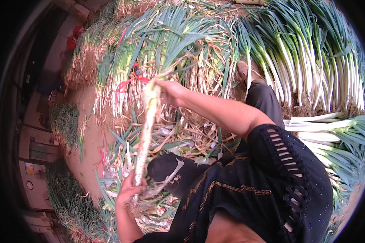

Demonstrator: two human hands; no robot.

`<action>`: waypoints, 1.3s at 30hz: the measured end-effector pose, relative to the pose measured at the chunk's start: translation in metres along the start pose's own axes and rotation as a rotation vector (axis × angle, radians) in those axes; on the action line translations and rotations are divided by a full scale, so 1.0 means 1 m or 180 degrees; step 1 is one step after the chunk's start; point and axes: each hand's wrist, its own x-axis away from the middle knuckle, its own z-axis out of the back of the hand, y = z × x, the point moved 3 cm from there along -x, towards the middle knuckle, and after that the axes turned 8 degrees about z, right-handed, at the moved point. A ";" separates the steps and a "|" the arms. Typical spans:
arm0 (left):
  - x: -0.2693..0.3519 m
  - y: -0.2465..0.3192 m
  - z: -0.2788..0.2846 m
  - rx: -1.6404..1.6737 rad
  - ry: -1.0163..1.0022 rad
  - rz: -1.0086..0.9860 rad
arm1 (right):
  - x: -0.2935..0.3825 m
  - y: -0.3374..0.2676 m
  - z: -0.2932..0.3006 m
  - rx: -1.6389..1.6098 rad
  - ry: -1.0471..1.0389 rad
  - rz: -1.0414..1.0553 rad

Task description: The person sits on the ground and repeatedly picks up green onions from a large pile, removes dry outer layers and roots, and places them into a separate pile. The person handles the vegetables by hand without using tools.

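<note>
A long Welsh onion or leek slants across the view, its pale stalk partly wrapped in dry, loose skin. My left hand is closed around its lower, root end, where a strip of dry husk hangs to the side. Near the top of the pale part, my right hand grips the stalk just below the green leaves. The fingers of my right hand are partly hidden behind the stalk. Red string lies on the upright bundle behind it.
Untrimmed bundles stand ahead, with cleaner white stalks at the right and more lying beside my body. Peeled leaves and husks cover the ground around my knees. Further bundles stand at the left.
</note>
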 end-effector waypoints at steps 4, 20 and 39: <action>0.005 -0.025 0.040 -0.0860 0.0727 -0.0191 | 0.015 -0.024 -0.087 0.1236 -0.0724 0.0460; -0.278 0.216 -0.122 -0.1653 0.2060 -0.3120 | -0.008 -0.124 0.066 0.1881 0.0131 0.0693; -0.390 0.157 -0.152 0.1935 -0.0840 -0.1289 | -0.036 -0.090 0.168 0.1591 0.1095 0.1219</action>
